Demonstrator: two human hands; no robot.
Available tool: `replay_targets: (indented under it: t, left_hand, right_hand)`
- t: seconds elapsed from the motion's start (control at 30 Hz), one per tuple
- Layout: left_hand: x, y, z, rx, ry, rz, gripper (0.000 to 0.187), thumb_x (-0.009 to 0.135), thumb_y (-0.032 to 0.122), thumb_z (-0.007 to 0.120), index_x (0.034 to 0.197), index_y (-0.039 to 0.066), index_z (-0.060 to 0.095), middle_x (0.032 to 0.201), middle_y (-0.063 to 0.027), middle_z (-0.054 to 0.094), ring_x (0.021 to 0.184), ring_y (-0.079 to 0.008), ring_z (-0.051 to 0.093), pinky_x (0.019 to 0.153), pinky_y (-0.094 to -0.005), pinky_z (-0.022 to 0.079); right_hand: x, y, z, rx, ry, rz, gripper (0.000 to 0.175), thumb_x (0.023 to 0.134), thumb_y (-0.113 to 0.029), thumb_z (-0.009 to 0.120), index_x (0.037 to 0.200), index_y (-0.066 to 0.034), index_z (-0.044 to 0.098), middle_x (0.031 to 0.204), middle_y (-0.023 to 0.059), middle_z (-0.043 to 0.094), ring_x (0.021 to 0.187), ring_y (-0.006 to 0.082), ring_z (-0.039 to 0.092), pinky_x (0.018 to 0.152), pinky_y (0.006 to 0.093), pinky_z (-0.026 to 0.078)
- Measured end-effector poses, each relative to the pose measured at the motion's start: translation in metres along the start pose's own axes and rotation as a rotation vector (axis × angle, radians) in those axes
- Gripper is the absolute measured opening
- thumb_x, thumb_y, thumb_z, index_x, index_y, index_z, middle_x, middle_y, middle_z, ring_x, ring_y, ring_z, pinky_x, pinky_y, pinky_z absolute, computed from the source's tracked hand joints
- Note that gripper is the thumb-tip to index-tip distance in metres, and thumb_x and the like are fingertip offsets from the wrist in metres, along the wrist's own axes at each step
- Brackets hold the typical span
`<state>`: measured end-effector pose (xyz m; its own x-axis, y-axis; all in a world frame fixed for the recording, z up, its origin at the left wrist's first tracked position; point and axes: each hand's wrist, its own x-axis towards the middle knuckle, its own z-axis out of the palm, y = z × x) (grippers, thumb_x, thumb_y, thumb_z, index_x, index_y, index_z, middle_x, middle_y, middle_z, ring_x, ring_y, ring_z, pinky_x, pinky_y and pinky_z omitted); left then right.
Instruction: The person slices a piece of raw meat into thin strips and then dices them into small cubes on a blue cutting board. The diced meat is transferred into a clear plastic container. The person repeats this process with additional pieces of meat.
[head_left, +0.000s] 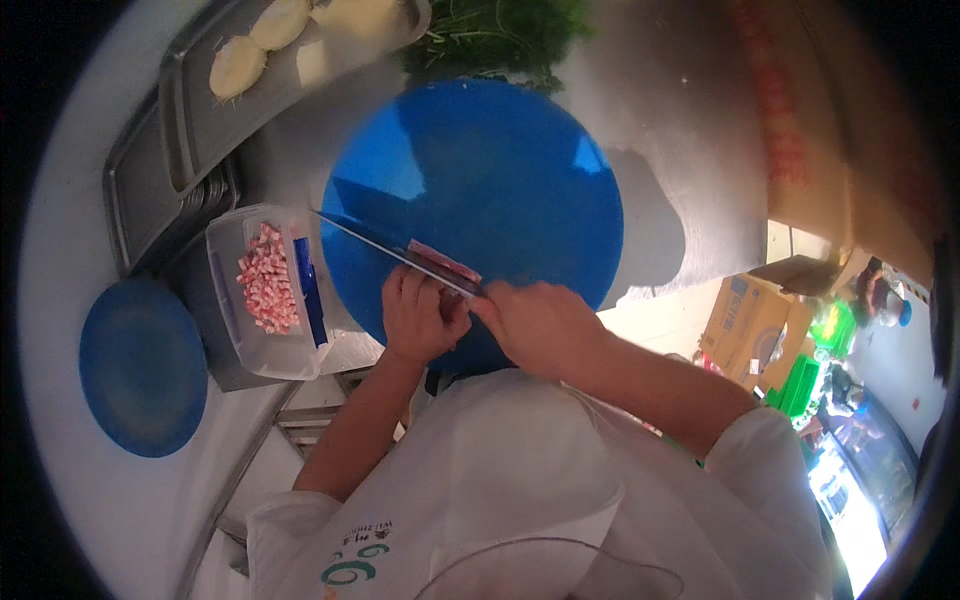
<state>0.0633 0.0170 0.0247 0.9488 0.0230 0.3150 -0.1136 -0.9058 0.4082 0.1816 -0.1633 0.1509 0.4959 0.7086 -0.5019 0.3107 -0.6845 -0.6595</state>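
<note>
On a round blue cutting board lies a strip of pinkish raw meat. My right hand grips a long-bladed knife, its blade slanting up to the left along the near side of that strip. Close below the blade, my left hand has its fingers curled over meat that is partly hidden under them. Small diced pink-and-white meat fills part of a clear plastic container left of the board; the container has a blue clip on its side.
Metal trays stand at upper left, the top tray bearing pale peeled vegetables. Leafy green herbs lie beyond the board. A second round blue board is at far left. Large cardboard boxes rise at right, above an open carton.
</note>
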Motion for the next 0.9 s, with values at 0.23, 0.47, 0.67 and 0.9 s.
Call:
replay_targets:
  t: [0.23, 0.47, 0.67, 0.9]
  left_hand:
    - [-0.002, 0.001, -0.005, -0.016, -0.042, -0.009, 0.049, 0.07, 0.023, 0.073, 0.114, 0.007, 0.058, 0.116, -0.0172, 0.058, 0.111, -0.0404, 0.055, 0.098, -0.0517, 0.045]
    - [-0.004, 0.0, -0.003, 0.003, -0.003, -0.009, 0.047, 0.071, 0.024, 0.071, 0.112, 0.006, 0.059, 0.116, -0.0172, 0.058, 0.112, -0.0399, 0.054, 0.1, -0.0526, 0.043]
    - [-0.006, -0.001, -0.002, -0.036, -0.03, -0.038, 0.049, 0.069, 0.027, 0.072, 0.112, 0.008, 0.06, 0.118, -0.0168, 0.059, 0.114, -0.0385, 0.054, 0.101, -0.0521, 0.042]
    - [-0.004, 0.003, -0.004, -0.06, -0.065, -0.059, 0.049, 0.067, 0.025, 0.073, 0.113, 0.01, 0.062, 0.118, -0.0153, 0.059, 0.116, -0.0391, 0.053, 0.103, -0.0506, 0.041]
  right_hand:
    - [-0.03, 0.0, -0.013, -0.055, -0.223, 0.228, 0.042, 0.107, -0.039, 0.041, 0.099, -0.0045, 0.063, 0.08, 0.0209, 0.07, 0.074, 0.041, 0.07, 0.067, 0.0506, 0.056]
    - [0.007, -0.002, 0.006, -0.071, -0.092, 0.06, 0.042, 0.107, -0.039, 0.042, 0.104, -0.0043, 0.065, 0.078, 0.0205, 0.071, 0.072, 0.0396, 0.071, 0.066, 0.0497, 0.058]
    - [-0.017, 0.01, 0.006, -0.073, -0.157, 0.107, 0.044, 0.107, -0.039, 0.041, 0.102, -0.0028, 0.064, 0.08, 0.0224, 0.071, 0.076, 0.042, 0.071, 0.068, 0.0521, 0.058]
    - [0.007, 0.021, 0.036, -0.03, 0.038, -0.02, 0.041, 0.107, -0.041, 0.041, 0.104, -0.0062, 0.063, 0.084, 0.0241, 0.071, 0.078, 0.044, 0.071, 0.069, 0.054, 0.057]
